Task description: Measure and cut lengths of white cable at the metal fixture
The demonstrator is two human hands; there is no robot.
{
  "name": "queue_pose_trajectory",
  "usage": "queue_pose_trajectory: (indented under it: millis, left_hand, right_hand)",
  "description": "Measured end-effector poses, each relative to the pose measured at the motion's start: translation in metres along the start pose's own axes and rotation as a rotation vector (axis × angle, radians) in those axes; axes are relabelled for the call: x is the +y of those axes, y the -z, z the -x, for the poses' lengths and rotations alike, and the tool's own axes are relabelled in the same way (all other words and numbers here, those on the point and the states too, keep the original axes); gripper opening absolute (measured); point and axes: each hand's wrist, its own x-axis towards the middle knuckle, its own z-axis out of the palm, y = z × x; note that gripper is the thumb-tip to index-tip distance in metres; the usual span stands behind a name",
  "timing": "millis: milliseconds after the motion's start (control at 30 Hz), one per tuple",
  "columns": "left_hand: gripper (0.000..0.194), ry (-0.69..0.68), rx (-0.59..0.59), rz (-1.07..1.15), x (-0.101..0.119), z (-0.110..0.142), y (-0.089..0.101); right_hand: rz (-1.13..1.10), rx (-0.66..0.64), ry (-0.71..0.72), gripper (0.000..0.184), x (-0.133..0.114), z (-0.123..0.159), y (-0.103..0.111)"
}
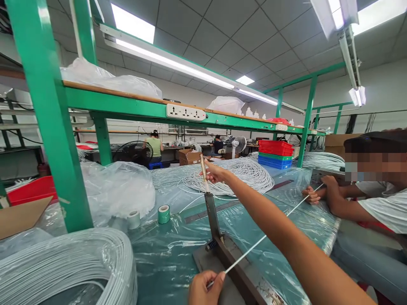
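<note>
1. L hand [206, 288] pinches thin white round cable [248, 253]; R hand [214, 171], well apart, grips upright grey metal lever [212, 214].
2. Done, apparently: cable's strung to co-worker's hands [311, 195].
3. Not yet: lever down; cable looks 1 pc.

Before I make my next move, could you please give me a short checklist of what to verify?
1. Left hand on the thin white cable: ok, pinched between thumb and fingers.
2. Right hand on the upright metal lever: ok, gripping its upper end.
3. Cable straight toward the co-worker's hands: ok, no slack visible.
4. Cable apart from the right forearm: cannot tell; they cross in this single view.
5. Cable touching the dark brown metal bar: cannot tell.
6. Green tape roll apart from the lever: ok, it stands to the left.
</note>
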Motion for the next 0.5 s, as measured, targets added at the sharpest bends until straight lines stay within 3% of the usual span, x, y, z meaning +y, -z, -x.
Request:
queue_pose_trajectory:
  millis: [267, 400, 500]
  left_hand:
    - [0.041, 0.113, -0.038, 0.227, 0.002, 0.003, -0.001]
    - [0.039, 0.118, -0.136, 0.28, -0.002, 0.001, 0.001]
    - [0.038, 0.117, -0.115, 0.277, -0.003, 0.001, 0.001]
  right_hand:
    - [-0.265, -0.019, 0.156, 0.063, 0.011, 0.094, 0.008]
    - [-0.322, -0.002, 0.116, 0.055, 0.033, 0.161, 0.007]
    - [-0.327, -0.05, 0.092, 0.042, 0.056, 0.212, 0.0]
